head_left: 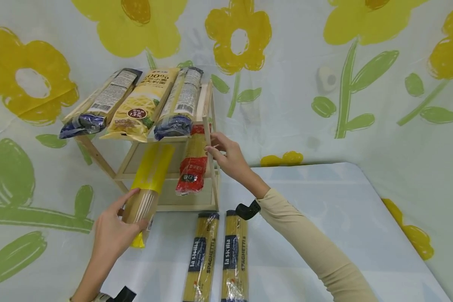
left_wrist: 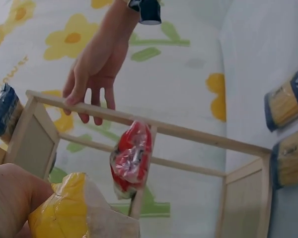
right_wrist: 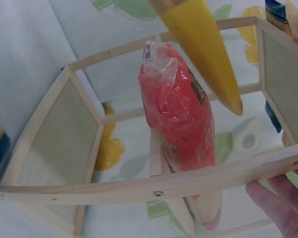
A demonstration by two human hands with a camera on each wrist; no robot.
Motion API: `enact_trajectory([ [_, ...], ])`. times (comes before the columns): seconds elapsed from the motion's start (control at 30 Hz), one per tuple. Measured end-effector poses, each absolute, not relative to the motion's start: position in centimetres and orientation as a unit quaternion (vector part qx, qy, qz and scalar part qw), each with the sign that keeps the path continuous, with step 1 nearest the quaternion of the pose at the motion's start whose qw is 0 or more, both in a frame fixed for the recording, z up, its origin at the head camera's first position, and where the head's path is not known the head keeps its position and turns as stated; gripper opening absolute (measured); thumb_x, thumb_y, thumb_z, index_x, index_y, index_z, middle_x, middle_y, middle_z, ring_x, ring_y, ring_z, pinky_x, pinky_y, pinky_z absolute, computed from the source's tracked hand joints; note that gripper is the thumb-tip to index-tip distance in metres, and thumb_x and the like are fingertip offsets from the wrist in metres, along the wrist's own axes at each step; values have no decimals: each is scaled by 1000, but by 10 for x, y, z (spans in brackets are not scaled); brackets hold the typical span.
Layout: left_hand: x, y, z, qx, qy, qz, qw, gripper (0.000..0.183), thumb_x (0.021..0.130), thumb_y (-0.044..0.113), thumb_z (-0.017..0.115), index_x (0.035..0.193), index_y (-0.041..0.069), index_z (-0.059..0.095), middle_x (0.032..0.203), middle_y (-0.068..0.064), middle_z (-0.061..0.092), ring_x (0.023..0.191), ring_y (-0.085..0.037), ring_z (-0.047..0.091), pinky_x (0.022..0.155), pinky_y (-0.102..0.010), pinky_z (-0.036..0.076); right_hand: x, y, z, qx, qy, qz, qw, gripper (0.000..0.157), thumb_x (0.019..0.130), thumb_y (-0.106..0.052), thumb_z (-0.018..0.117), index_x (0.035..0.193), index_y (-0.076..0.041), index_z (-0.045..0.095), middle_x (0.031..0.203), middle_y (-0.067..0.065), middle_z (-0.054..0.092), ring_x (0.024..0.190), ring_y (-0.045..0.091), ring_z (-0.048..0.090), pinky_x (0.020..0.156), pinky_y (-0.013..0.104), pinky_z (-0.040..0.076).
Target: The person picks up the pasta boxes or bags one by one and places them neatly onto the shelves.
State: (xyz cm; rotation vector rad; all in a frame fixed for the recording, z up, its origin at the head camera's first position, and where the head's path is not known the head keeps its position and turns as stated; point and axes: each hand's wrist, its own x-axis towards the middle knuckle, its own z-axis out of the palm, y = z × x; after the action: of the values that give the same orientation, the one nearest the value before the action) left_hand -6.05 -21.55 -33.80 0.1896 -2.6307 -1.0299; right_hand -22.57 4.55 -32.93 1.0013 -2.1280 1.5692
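My left hand (head_left: 115, 228) grips the lower part of a clear and yellow pasta packet (head_left: 148, 180), which slants up with its far end at the middle level of a small wooden shelf rack (head_left: 188, 207). In the right wrist view, the packet's yellow end (right_wrist: 203, 49) appears beside a red pasta packet (right_wrist: 181, 114). That red packet lies on the middle level, its near end jutting out at the front. My right hand (head_left: 228, 157) holds the rack's right upright, thumb on one side and fingers (left_wrist: 109, 96) reaching past it in the left wrist view.
Across the rack's top lie a pasta packet (head_left: 102, 102) at left, a yellow packet (head_left: 143, 105) and another packet (head_left: 181, 102) at right. Two spaghetti packets, one left (head_left: 201, 258) and one right (head_left: 235, 256), lie on the white table (head_left: 305, 218) before the rack. A flower-patterned cloth hangs behind.
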Motion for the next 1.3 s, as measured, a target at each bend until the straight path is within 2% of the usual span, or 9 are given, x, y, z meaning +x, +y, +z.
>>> enact_trajectory([
  [0.2, -91, -206, -342, 32, -915, -364, 173, 65, 69, 7, 78, 131, 10, 57, 103, -23, 61, 81, -33, 56, 55, -32, 47, -224, 52, -328, 348, -739, 550, 173, 27, 94, -5, 58, 120, 3, 54, 95, 19, 65, 86, 33, 66, 68, 38, 55],
  [0.33, -111, -203, -343, 25, -916, -359, 179, 62, 70, 8, 77, 129, 9, 59, 103, -23, 62, 79, -33, 59, 55, -33, 48, -226, 55, -328, 350, -742, 546, 167, 27, 95, -5, 56, 121, 1, 54, 97, 17, 64, 88, 33, 64, 70, 33, 54],
  [0.5, -133, -201, -339, 31, -915, -365, 170, 62, 69, 8, 76, 129, 8, 59, 111, -24, 62, 76, -34, 61, 55, -33, 48, -225, 54, -328, 352, -741, 550, 156, 25, 95, -7, 56, 119, 0, 54, 95, 14, 65, 88, 33, 65, 69, 28, 53],
  [0.67, -150, -202, -337, 32, -913, -364, 181, 62, 68, 7, 77, 127, 6, 60, 115, -24, 61, 84, -38, 59, 63, -45, 51, -226, 49, -330, 358, -736, 552, 159, 24, 95, -7, 56, 118, 1, 55, 95, 15, 65, 87, 33, 65, 68, 29, 54],
  [0.8, -161, -205, -338, 26, -914, -360, 187, 62, 66, 4, 76, 126, 1, 59, 116, -28, 60, 96, -42, 56, 74, -54, 48, -226, 45, -330, 361, -735, 551, 159, 24, 95, -7, 56, 118, 1, 54, 95, 14, 65, 88, 31, 65, 69, 27, 53],
  [0.93, -174, -207, -338, 9, -918, -347, 191, 59, 67, 3, 76, 124, -3, 59, 115, -29, 59, 98, -43, 55, 76, -56, 46, -225, 43, -331, 363, -735, 548, 164, 23, 95, -6, 56, 117, 1, 54, 95, 14, 65, 87, 29, 65, 71, 27, 53],
  [1.17, -198, -205, -327, 24, -948, -288, 134, 60, 72, 15, 74, 127, -1, 57, 121, -28, 56, 107, -45, 51, 84, -59, 41, -225, 44, -329, 363, -737, 542, 175, 24, 95, -5, 55, 118, 3, 54, 93, 16, 64, 87, 32, 65, 71, 29, 53],
  [1.3, -204, -204, -324, 31, -960, -261, 100, 58, 74, 17, 69, 127, -1, 56, 123, -28, 53, 107, -44, 49, 82, -56, 43, -227, 43, -330, 363, -735, 546, 173, 25, 95, -7, 55, 118, 3, 54, 93, 17, 65, 87, 34, 65, 74, 33, 53],
])
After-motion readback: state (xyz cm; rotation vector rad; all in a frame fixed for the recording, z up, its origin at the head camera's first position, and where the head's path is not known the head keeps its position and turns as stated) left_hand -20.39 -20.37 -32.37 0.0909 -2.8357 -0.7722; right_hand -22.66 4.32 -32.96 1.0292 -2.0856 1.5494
